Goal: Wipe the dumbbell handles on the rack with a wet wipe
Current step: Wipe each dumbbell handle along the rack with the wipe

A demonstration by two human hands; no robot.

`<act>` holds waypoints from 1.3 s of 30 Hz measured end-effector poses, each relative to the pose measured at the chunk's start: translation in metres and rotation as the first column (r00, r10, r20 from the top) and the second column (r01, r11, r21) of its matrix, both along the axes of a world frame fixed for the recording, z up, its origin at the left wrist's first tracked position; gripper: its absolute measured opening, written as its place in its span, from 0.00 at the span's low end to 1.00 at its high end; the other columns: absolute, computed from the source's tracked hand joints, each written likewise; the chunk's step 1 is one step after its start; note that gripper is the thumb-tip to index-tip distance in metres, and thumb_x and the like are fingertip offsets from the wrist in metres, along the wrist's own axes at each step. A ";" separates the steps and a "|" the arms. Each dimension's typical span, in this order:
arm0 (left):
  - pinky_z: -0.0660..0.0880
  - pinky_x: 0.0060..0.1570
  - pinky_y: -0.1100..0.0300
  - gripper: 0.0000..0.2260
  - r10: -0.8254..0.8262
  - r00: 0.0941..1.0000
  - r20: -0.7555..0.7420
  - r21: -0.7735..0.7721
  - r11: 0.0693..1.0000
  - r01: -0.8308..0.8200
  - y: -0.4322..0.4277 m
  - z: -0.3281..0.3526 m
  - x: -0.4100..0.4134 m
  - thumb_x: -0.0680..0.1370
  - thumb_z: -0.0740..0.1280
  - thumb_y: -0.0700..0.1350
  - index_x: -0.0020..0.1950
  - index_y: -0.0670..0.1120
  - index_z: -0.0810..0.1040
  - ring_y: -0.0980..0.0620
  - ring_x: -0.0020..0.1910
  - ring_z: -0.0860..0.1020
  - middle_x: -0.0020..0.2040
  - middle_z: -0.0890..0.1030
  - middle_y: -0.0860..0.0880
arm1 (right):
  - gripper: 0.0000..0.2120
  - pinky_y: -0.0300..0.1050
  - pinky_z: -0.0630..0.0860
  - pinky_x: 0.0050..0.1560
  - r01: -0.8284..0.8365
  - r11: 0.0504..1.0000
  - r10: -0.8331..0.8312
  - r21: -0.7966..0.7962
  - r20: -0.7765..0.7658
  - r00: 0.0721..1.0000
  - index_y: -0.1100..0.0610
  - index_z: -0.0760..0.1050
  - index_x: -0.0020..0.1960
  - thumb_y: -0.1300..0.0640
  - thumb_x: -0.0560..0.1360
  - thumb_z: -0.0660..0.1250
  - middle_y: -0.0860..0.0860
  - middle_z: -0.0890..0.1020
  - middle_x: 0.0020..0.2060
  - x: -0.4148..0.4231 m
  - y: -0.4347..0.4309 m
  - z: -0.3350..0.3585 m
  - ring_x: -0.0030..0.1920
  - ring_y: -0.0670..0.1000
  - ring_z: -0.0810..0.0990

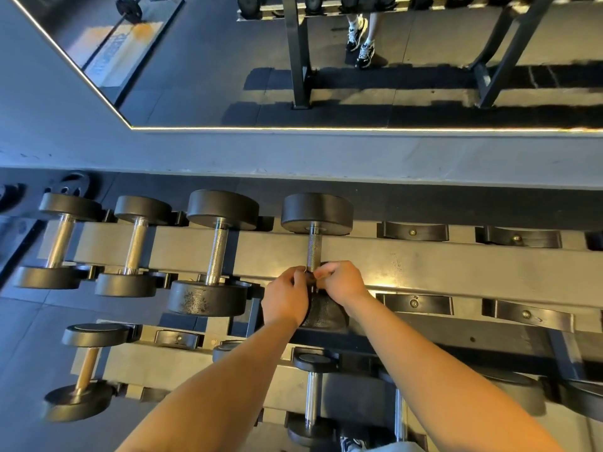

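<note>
Seen from the head camera, the black round-headed dumbbell (316, 212) lies fourth from the left on the top tier of the dark metal rack (424, 262). Its far head points toward the wall mirror (391, 93) and its near head sits under the wrists. The left hand (284, 298) and right hand (339, 283) meet at the near end of its knurled steel handle (314, 247), with the fingers (328, 269) curled and pinching round the bar there. The wet wipe cannot be made out between them.

The dumbbell looks heavy and rigid, so it is best left seated on the rack. The knurling will likely snag a thin, soft, damp wipe, which may bunch or tear. Wrapping the wipe round the bar and sliding it along the exposed stretch seems the sensible hold.
</note>
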State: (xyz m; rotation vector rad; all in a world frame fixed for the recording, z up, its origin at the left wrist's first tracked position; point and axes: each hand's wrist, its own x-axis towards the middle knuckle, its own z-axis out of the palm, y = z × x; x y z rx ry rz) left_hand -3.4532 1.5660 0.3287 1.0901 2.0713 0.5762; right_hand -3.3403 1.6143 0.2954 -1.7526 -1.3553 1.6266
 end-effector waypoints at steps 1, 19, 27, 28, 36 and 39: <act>0.64 0.34 0.67 0.12 0.002 1.000 0.002 0.001 1.000 -0.002 0.000 0.001 0.000 0.86 0.54 0.50 0.52 0.56 0.77 0.60 0.39 0.74 0.41 0.77 0.57 | 0.10 0.38 0.74 0.51 -0.037 0.999 0.037 -0.021 0.030 0.999 0.54 0.85 0.53 0.65 0.77 0.69 0.49 0.84 0.51 0.000 0.003 0.001 0.54 0.49 0.81; 0.66 0.38 0.68 0.11 0.071 0.993 0.094 0.018 0.997 -0.073 -0.001 0.002 0.001 0.85 0.56 0.49 0.53 0.57 0.77 0.61 0.42 0.75 0.42 0.77 0.58 | 0.08 0.33 0.70 0.41 -0.049 0.996 0.052 -0.072 0.039 0.998 0.54 0.85 0.50 0.63 0.78 0.69 0.46 0.82 0.45 0.002 0.008 0.006 0.48 0.45 0.79; 0.68 0.43 0.71 0.10 0.115 0.981 0.157 0.061 0.990 -0.126 -0.002 -0.003 -0.002 0.85 0.58 0.47 0.54 0.59 0.76 0.64 0.46 0.76 0.45 0.77 0.63 | 0.05 0.31 0.70 0.44 0.274 0.942 -0.262 0.195 -0.084 0.961 0.54 0.84 0.53 0.59 0.79 0.69 0.45 0.80 0.49 -0.013 0.045 0.016 0.48 0.42 0.77; 0.68 0.43 0.72 0.09 0.123 0.979 0.163 0.062 0.989 -0.135 -0.003 -0.003 -0.002 0.85 0.59 0.47 0.55 0.59 0.77 0.65 0.46 0.76 0.45 0.77 0.64 | 0.05 0.34 0.72 0.48 0.237 0.953 -0.231 0.190 -0.056 0.971 0.54 0.84 0.52 0.58 0.79 0.70 0.45 0.81 0.49 -0.014 0.040 0.013 0.49 0.44 0.78; 0.78 0.52 0.60 0.09 0.111 0.972 0.207 0.036 0.992 -0.121 -0.002 -0.006 -0.009 0.83 0.61 0.47 0.57 0.54 0.82 0.59 0.48 0.80 0.46 0.82 0.57 | 0.09 0.46 0.81 0.56 0.055 0.995 -0.053 -0.086 0.031 0.998 0.52 0.86 0.46 0.64 0.76 0.70 0.48 0.85 0.45 -0.001 -0.009 -0.008 0.49 0.48 0.82; 0.79 0.51 0.56 0.10 0.120 0.969 0.215 0.028 0.991 -0.129 -0.001 -0.008 -0.010 0.84 0.60 0.47 0.50 0.58 0.80 0.56 0.47 0.81 0.46 0.83 0.54 | 0.05 0.45 0.79 0.55 0.209 0.978 -0.209 -0.016 -0.037 0.977 0.52 0.85 0.47 0.60 0.76 0.72 0.47 0.85 0.46 -0.003 0.013 0.001 0.49 0.47 0.81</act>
